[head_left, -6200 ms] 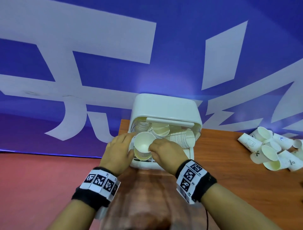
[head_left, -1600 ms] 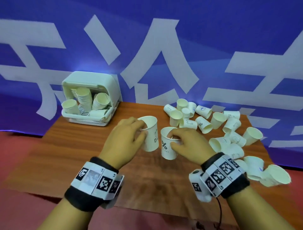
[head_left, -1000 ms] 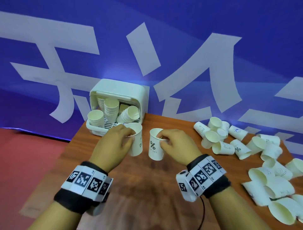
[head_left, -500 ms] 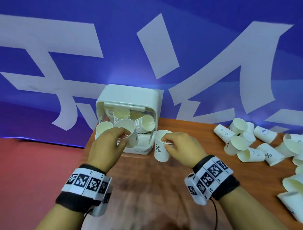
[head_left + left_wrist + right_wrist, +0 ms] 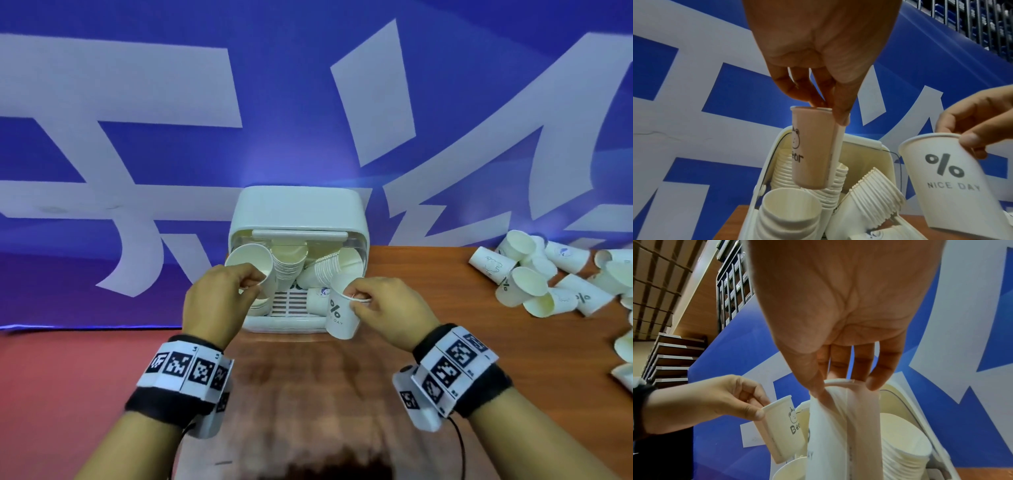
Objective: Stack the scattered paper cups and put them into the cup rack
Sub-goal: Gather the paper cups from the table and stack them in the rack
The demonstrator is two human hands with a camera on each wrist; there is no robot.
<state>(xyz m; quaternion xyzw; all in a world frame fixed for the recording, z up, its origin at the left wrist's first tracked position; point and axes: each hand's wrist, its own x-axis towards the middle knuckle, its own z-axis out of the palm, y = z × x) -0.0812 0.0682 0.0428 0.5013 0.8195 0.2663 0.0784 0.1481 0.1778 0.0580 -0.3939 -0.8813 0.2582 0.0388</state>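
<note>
The left hand point(image 5: 219, 301) pinches the rim of a bear-print cup point(image 5: 812, 149) between thumb and fingertips and holds it mouth up, nearly upright, right over the short stack point(image 5: 789, 216) at the near left of the cup rack point(image 5: 298, 212). The cup's base hangs just above that stack's open mouth, so its long axis already runs close to the stack's and the drop looks short and straight down. The right hand point(image 5: 387, 311) pinches the rim of the "%" cup point(image 5: 342, 315) the same way, tilted a little, in front of the rack's near right corner. It is further from any stack; the leaning stack point(image 5: 329, 270) on the right lies almost on its side, mouth toward the person, so that cup would need tipping to match. More loose cups point(image 5: 534, 284) lie scattered on the desk point(image 5: 445, 274) far to the right, well apart from both hands
</note>
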